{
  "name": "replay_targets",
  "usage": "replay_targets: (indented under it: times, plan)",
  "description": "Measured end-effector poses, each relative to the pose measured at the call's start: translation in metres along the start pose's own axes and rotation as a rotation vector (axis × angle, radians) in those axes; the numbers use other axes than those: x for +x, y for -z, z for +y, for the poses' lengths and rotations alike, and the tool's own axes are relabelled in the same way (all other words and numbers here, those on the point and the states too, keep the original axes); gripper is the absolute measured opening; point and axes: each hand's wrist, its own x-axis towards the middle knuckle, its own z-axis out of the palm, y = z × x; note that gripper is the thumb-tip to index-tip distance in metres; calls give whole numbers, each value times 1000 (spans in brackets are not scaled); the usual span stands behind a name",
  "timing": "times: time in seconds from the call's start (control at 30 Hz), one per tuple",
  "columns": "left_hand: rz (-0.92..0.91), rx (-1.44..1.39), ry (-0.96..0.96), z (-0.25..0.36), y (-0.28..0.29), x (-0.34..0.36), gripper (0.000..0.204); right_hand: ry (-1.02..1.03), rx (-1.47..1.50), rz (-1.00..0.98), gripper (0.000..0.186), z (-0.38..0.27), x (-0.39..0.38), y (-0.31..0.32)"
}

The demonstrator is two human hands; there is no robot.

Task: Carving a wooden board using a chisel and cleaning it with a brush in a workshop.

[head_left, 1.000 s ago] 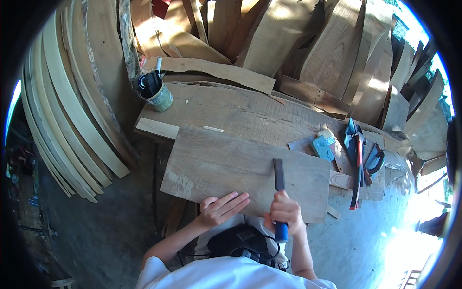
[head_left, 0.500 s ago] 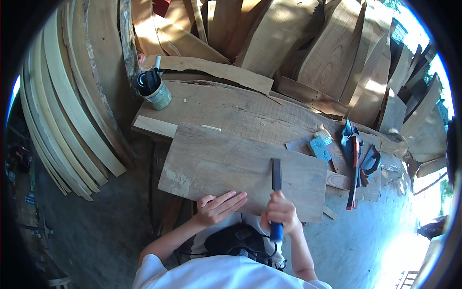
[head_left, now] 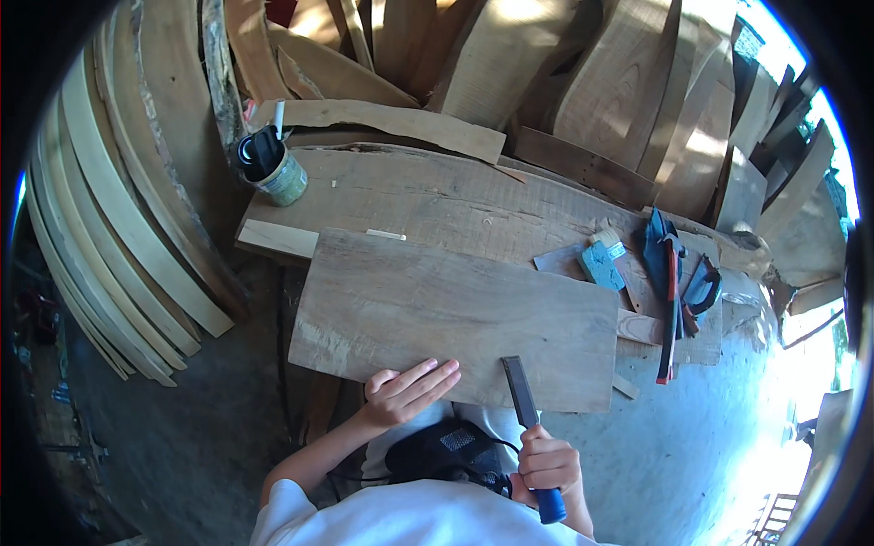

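Chisel (head_left: 522, 391) is gripped by its handle in right hand (head_left: 549, 466), tip over board (head_left: 437, 300) lapping table's (head_left: 391, 187) near edge; left hand (head_left: 398, 398) laid on board, unclenched. Probably light, stiff, sharp-ended: best held by handle.

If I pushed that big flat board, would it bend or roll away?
The board would probably stay stiff, because it looks like solid wood. It likely wouldn't roll, with its flat face and straight edges. It might slide, since no clamps show, just the left hand resting on it.
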Motion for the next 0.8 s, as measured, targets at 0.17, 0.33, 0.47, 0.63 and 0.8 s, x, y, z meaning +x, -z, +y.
replay_targets:
  times: [0.17,0.33,0.47,0.63,0.8]
  plan:
    - [-2,2,-5,1,2,4,26,97,-19,-75,26,35,34,7]
    - [-3,-5,8,4,1,2,30,117,-103,-80,25,59,67,7]
    - [0,-3,30,4,0,-1,31,54,-120,-36,25,45,57,1]
    - [19,19,19,2,-3,0,30,-12,-35,-43,23,-1,15,-7]
    - [18,37,11,0,0,0,29,-17,-3,3,23,8,23,-6]
